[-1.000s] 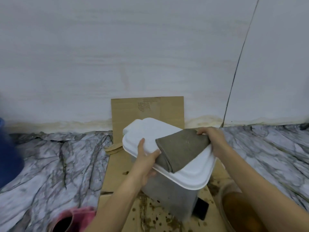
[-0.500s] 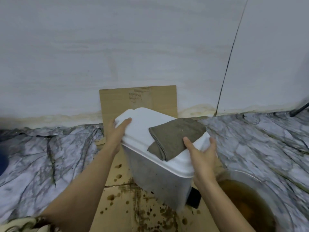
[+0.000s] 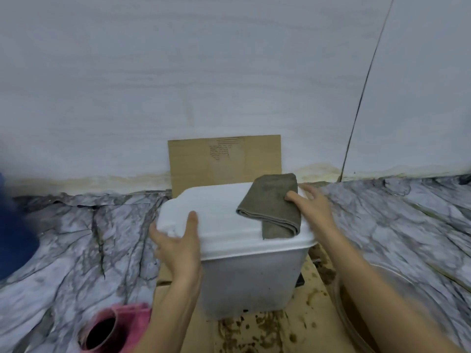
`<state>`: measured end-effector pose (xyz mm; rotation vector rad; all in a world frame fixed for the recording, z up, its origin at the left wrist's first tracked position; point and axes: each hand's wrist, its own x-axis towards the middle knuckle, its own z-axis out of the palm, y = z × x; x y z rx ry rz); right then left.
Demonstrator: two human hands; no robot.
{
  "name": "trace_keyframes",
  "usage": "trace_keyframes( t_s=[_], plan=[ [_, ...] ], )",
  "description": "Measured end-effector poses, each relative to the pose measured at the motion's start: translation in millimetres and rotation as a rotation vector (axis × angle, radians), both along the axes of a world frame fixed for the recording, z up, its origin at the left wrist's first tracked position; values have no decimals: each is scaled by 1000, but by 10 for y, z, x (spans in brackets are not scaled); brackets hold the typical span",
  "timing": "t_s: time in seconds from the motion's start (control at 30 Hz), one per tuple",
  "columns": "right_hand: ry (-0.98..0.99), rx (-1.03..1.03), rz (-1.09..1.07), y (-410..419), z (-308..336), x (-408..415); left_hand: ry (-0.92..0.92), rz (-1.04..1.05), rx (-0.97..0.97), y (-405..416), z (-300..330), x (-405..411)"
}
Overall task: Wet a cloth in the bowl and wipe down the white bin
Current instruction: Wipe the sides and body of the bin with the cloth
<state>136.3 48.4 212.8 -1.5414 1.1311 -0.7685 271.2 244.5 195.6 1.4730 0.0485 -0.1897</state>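
The white bin (image 3: 244, 278) stands upright on cardboard, its white lid closed. A folded grey-brown cloth (image 3: 271, 205) lies on the right part of the lid. My left hand (image 3: 178, 240) grips the lid's near-left corner, thumb on top. My right hand (image 3: 312, 205) is at the bin's right side, its thumb pressing on the cloth's right edge, fingers spread over the lid's rim. The bowl (image 3: 362, 324) sits at the lower right, partly hidden by my right forearm, with brown water inside.
Flat cardboard (image 3: 254, 335) spattered with brown drops covers the floor under the bin, and another sheet (image 3: 224, 159) leans on the white wall. Marble-patterned floor lies on both sides. A pink slipper (image 3: 112, 327) is at the lower left, something blue (image 3: 12, 238) at the left edge.
The bin has been turned and set level. My left hand moved from the lid's far corner to its near-left corner. My right hand shifted to the cloth's right edge.
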Motion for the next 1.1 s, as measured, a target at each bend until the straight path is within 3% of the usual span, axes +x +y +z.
trace_keyframes(
  t_s=[0.1, 0.17, 0.27, 0.37, 0.53, 0.6, 0.73, 0.87, 0.97, 1.1],
  plan=[
    [59, -56, -9, 16, -6, -40, 31, -44, 107, 5, 37, -8],
    [102, -109, -20, 47, 9, -25, -29, -44, 315, 11, 96, 8],
    [280, -283, -85, 200, 1, 22, -410, 4, 611, -2, 182, -3],
    [377, -394, -116, 353, -13, 38, -691, -190, 837, -190, 269, -59],
    [423, -404, -75, 508, 99, 10, -852, -547, 1098, -543, 431, -219],
    [368, -489, -21, 538, 226, -23, -852, -647, 1067, -597, 534, -209],
    [273, -663, 220, 606, 607, -83, -831, -848, 711, -519, 925, -208],
    [387, -796, 382, 692, 1011, -102, -1050, -914, 591, -327, 1492, -263],
    [311, -709, 376, 761, 1207, -149, -1091, -879, 515, -128, 1864, -232],
    [-41, -327, 519, 804, 1328, -275, -970, -870, 441, 108, 2078, -125]
  ],
)
